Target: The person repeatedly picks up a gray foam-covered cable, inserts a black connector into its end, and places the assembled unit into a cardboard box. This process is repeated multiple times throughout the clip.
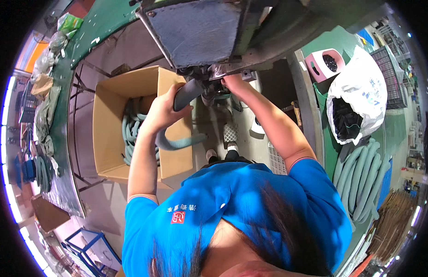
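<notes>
My left hand [165, 110] is wrapped round a grey foam-covered tube [190, 93], its upper end up against the working head of a machine [195, 37]. Below that hand a curved length of grey-green tube [180, 141] sticks out; whether it is the same piece I cannot tell. Reaching in from the other side, my right hand [234, 84] is at the machine's head, by a small metal part [217, 70]. Its fingers are closed and partly hidden, and what they hold cannot be made out.
An open cardboard box [176, 157] with several grey-green tubes [131, 124] stands at the left. On the green bench at right are a pink-and-white bin [311, 69] of small black parts, a white sack [366, 87] with black pieces, and more tubes [359, 177]. A hammer [297, 113] lies beside my right arm.
</notes>
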The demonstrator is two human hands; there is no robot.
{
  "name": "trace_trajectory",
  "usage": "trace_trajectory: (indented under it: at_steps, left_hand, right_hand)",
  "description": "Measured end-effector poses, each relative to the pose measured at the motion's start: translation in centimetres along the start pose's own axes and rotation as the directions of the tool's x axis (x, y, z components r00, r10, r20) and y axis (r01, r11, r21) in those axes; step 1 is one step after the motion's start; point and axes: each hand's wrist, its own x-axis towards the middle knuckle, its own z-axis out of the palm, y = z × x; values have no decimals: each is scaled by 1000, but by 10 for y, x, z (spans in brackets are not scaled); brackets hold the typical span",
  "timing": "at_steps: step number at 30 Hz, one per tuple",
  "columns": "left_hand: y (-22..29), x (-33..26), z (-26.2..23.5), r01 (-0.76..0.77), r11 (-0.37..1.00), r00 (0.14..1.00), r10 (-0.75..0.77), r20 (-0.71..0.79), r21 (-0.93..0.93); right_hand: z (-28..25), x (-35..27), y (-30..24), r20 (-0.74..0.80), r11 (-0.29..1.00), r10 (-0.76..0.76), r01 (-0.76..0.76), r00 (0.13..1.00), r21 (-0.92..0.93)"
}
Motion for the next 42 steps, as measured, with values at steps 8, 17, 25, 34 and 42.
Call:
trace_trajectory:
  at_steps: [8,17,25,34,42]
  left_hand:
    - [8,37,-26,370,674,840,51,540,-640]
    - [-1,43,-16,430,717,841,-97,532,-549]
    - [-20,47,-8,495,537,803,19,596,-683]
    - [-12,49,-9,259,893,885,-68,460,-367]
    - [-16,54,-11,357,845,821,-80,566,-398]
  right_hand:
    - [-7,6,-2,180,984,-92,117,979,-132]
    - [-5,-7,-19,106,980,48,-26,993,-197]
    - [6,-23,-39,-40,789,-394,315,918,-527]
    - [-16,3,-2,255,813,-384,456,888,-363]
    - [-17,-2,6,644,-878,-442,-154,625,-453]
